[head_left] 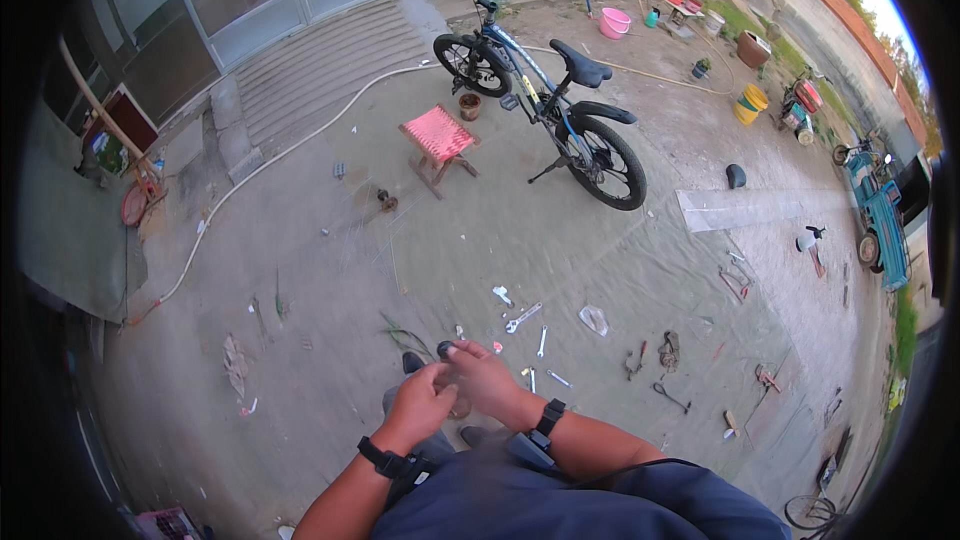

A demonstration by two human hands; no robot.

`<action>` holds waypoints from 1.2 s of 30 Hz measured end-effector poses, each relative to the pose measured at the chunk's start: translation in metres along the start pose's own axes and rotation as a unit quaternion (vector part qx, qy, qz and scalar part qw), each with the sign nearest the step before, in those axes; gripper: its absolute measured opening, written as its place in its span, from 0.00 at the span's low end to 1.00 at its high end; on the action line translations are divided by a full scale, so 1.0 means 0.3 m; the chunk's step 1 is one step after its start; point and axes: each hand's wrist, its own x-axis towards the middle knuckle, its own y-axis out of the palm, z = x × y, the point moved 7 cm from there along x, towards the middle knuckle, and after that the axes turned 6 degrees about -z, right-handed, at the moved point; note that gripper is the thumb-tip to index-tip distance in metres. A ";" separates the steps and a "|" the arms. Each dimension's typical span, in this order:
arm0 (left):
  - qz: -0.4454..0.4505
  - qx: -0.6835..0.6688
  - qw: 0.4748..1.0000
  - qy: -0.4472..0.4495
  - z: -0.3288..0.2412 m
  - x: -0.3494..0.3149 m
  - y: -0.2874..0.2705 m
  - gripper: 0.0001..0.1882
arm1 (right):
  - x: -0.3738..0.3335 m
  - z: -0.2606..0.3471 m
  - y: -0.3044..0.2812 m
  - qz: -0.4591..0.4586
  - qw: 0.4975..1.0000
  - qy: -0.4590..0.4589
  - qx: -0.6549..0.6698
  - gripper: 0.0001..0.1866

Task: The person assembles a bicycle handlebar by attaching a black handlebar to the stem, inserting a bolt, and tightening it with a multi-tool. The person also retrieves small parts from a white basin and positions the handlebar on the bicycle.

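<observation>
Directions are taken from the paired hands, twelve being the top of the view.

Left hand [418, 405]: fingers half curled, tips meeting the right hand; whether they grip anything, cannot tell. Black strap [385, 459] at wrist.

Right hand [488, 381]: blurred, fingers bent nearly closed; a small dark knob [445, 349] at its fingertips, apparently pinched, exact hold unclear.

Knob: at eleven, just beside both hands, above the ground.

Large wrench [523, 318]: on the ground sheet [480, 250], between one and two, near.

Small wrench [542, 341]: two o'clock, just beyond the large one.

Clear plastic bag [593, 320]: two o'clock, further out.

Crumpled rag [235, 366]: nine o'clock, well apart.

Stool [440, 138]: red seat, twelve o'clock.

Bicycle [540, 100]: upright on its stand, between twelve and one.

Pink bucket [615, 24]: one o'clock, beyond the bicycle.

Hose [270, 162]: pale, curving past eleven.
</observation>
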 end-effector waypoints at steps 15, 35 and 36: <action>0.134 -0.253 0.953 -0.104 -0.244 0.760 -0.460 0.15 | 0.512 0.614 0.386 -0.020 0.991 -0.131 -0.006 0.13; 0.135 -0.440 0.873 -0.161 -0.651 1.781 -0.399 0.15 | 0.987 1.602 0.330 0.004 0.978 -0.172 -0.118 0.20; 0.132 -0.455 0.864 -0.168 -0.703 1.840 -0.376 0.16 | 1.009 1.675 0.321 0.003 0.977 -0.172 -0.125 0.20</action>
